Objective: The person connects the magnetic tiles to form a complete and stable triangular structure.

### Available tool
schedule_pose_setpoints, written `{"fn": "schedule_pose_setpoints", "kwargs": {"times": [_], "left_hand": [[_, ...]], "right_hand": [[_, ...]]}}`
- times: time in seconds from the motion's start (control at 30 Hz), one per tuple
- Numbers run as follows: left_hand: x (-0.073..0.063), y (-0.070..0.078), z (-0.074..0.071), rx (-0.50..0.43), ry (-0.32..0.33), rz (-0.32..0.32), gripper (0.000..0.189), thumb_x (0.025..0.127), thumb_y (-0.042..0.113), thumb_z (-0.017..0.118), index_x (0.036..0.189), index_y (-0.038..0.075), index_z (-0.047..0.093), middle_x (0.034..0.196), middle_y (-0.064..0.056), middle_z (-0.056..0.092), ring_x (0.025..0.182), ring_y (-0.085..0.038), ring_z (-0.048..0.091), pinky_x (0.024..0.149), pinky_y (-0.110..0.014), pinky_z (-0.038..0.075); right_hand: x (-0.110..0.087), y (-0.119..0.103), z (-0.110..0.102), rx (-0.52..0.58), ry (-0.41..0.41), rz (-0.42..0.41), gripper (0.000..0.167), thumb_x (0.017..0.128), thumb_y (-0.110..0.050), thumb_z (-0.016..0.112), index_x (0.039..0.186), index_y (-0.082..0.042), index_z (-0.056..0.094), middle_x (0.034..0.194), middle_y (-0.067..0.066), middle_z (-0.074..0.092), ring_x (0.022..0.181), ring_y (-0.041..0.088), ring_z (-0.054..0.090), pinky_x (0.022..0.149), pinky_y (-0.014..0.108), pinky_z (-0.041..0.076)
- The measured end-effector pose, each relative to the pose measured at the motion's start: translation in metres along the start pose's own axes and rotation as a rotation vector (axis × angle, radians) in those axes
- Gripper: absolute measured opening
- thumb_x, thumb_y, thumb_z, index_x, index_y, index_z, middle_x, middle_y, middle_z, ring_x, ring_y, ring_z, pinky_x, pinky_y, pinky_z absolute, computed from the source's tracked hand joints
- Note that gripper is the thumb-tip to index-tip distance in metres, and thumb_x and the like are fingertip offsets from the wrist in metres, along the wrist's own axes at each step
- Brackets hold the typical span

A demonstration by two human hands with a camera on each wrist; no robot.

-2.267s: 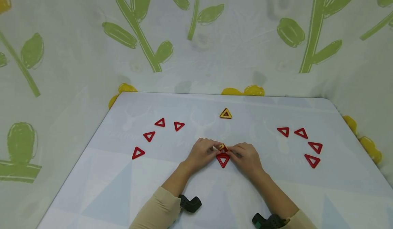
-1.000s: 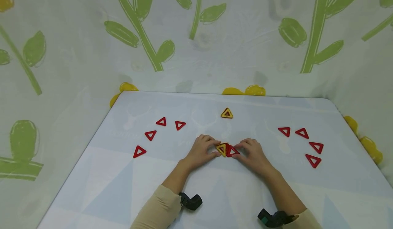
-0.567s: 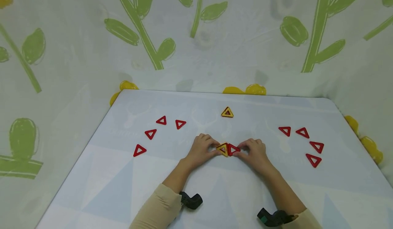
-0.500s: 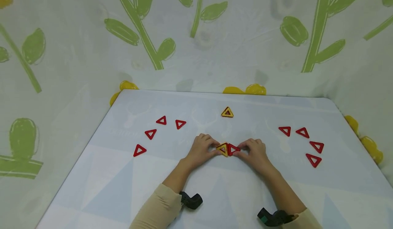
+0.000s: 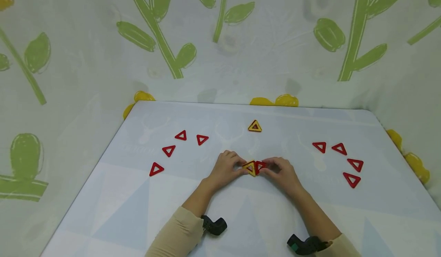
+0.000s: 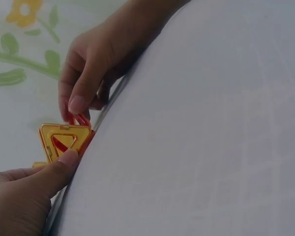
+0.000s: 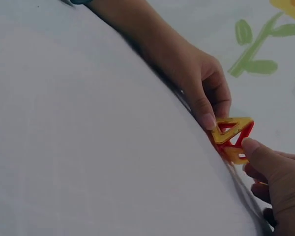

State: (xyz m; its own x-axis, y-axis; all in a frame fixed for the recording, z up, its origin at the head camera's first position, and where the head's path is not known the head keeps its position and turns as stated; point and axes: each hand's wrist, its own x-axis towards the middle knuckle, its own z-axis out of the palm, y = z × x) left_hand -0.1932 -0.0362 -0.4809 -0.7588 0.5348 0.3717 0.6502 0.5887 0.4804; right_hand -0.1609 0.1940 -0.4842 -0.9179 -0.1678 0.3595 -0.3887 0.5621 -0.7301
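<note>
While the left hand [image 5: 224,169] pinches a yellow triangular tile [image 6: 64,129] between thumb and fingers, the right hand [image 5: 284,174] grips a hollow red triangular tile [image 5: 257,168] the same way. The two tiles meet along an edge in the gap between the hands, yellow at the left fingertips, red at the right. Beyond them, near the desk's [image 5: 220,203] far edge, lies a yellow-and-red triangle [image 5: 255,126]. Four red triangles [image 5: 169,147] lie beyond and outward of the left hand; four more sit well to the right of the right hand.
</note>
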Motion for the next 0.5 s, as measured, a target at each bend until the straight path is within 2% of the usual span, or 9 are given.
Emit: {"fn": "schedule_pose_setpoints", "kwargs": {"times": [0.13,0.3,0.5], "left_hand": [[-0.0003,0.0,0.0,-0.001,0.005,0.016,0.029,0.078,0.033,0.076,0.099,0.014,0.07,0.09,0.002,0.061,0.09,-0.015,0.05,0.08,-0.032,0.038],[-0.0008,-0.0005,0.001,0.023,0.013,0.048,0.029,0.077,0.034,0.076,0.097,0.014,0.071,0.09,0.002,0.062,0.088,-0.014,0.05,0.08,-0.031,0.038],[-0.0003,-0.0004,0.0016,0.064,0.032,0.078,0.028,0.076,0.035,0.076,0.095,0.014,0.071,0.088,0.003,0.062,0.086,-0.014,0.051,0.078,-0.031,0.039]], "right_hand": [[-0.0002,-0.0018,0.0044,-0.01,0.003,-0.067,0.033,0.072,-0.009,0.08,0.102,-0.004,0.069,0.088,0.002,0.068,0.078,0.007,0.053,0.07,0.023,0.044],[0.0015,-0.0047,0.0071,0.001,0.004,-0.196,0.033,0.069,-0.003,0.08,0.1,-0.001,0.07,0.088,0.006,0.07,0.076,0.012,0.059,0.068,0.023,0.047],[0.004,-0.0057,0.0071,0.02,-0.01,-0.227,0.032,0.069,-0.001,0.08,0.099,0.0,0.072,0.086,0.007,0.072,0.075,0.015,0.062,0.067,0.02,0.048]]}}
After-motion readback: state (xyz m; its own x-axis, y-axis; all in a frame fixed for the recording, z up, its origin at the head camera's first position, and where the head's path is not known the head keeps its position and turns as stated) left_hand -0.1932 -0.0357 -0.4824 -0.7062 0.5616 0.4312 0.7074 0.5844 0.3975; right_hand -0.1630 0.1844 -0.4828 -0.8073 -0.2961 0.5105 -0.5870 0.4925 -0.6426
